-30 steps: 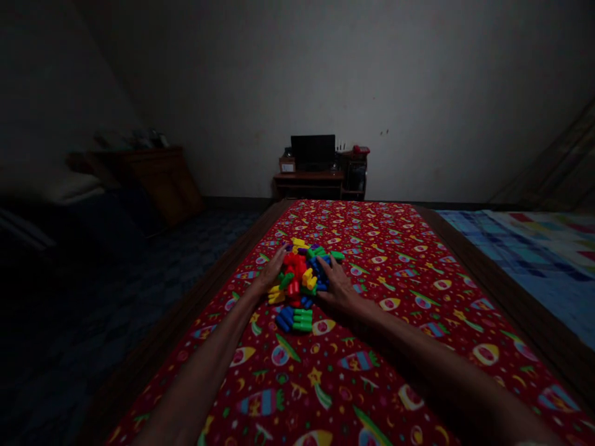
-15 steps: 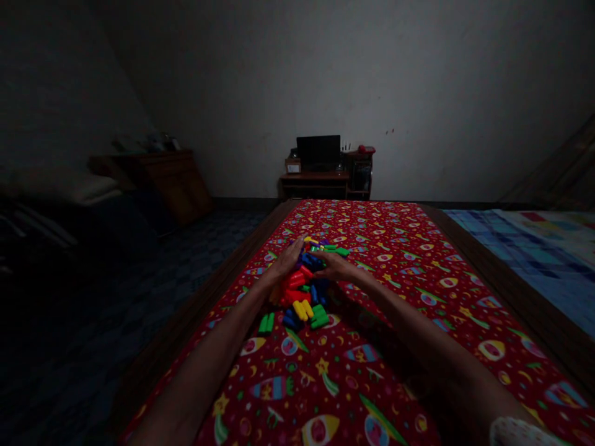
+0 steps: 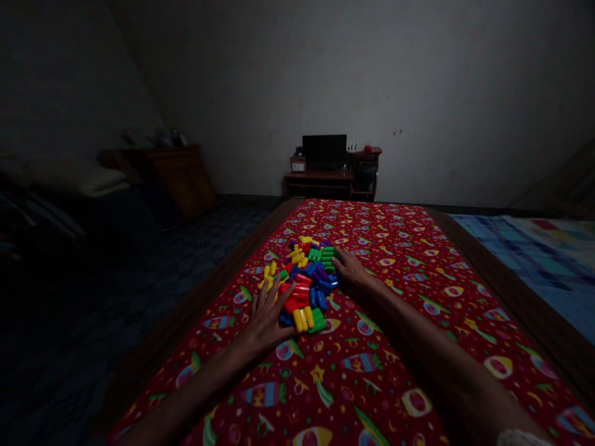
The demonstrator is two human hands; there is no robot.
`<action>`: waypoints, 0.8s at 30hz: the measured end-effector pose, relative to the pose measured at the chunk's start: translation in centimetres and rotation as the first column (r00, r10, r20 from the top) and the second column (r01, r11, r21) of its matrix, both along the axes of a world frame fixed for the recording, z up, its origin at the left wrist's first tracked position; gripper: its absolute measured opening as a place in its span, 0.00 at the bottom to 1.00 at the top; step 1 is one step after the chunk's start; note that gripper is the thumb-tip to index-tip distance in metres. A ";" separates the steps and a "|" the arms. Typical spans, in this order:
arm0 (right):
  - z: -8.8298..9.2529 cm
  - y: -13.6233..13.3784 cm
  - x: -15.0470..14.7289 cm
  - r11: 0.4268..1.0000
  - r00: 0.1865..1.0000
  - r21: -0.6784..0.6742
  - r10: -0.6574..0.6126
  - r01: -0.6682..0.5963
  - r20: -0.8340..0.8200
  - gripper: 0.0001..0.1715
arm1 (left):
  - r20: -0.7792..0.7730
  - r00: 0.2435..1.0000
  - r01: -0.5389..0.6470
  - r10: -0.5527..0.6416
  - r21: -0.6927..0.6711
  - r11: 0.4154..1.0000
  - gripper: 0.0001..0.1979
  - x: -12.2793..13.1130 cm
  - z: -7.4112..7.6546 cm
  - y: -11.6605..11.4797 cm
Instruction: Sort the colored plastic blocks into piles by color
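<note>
A heap of plastic toy blocks, each with rounded ridges, lies on a red patterned cloth (image 3: 372,371). At its near left side, my left hand (image 3: 266,317) lies with fingers spread against the pile's edge. My right hand (image 3: 352,270) is at the far right side, fingers apart, its fingertips by the green blocks (image 3: 328,257). Red blocks (image 3: 297,291) and blue blocks (image 3: 318,298) fill the middle. A yellow block (image 3: 304,319) sits at the near end, close to my left thumb. Some yellow blocks are partly hidden behind my left fingers.
Brown edges (image 3: 186,334) border the cloth. Beyond its far end stands a desk (image 3: 318,176) with a dark monitor (image 3: 324,152). A wooden cabinet (image 3: 183,179) is at the left, and a blue checked sheet (image 3: 502,254) at the right.
My left hand has come back from the pile's far part to its near left edge. My right hand has shifted right, uncovering the blocks. The heap is drawn more closely together.
</note>
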State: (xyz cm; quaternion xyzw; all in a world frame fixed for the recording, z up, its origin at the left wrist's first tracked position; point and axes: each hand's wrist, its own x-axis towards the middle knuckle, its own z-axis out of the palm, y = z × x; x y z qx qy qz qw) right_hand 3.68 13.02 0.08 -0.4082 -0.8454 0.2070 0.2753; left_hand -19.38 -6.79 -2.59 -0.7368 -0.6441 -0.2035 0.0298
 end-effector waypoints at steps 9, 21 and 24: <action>1.2 -6.2 -0.3 0.964 0.948 0.063 0.266 -0.259 -0.177 0.29 | 0.261 0.963 0.037 -0.062 0.102 0.994 0.35 0.0 2.2 6.6; 5.0 7.9 -8.3 0.968 0.968 -0.023 0.250 -0.250 -0.005 0.28 | 0.283 0.928 -0.307 0.242 0.213 0.928 0.27 -1.4 2.8 13.8; 4.5 9.5 -10.8 0.929 0.929 0.007 0.368 -0.369 0.046 0.31 | 0.388 0.859 -0.385 0.333 0.062 0.921 0.30 -2.8 1.5 14.4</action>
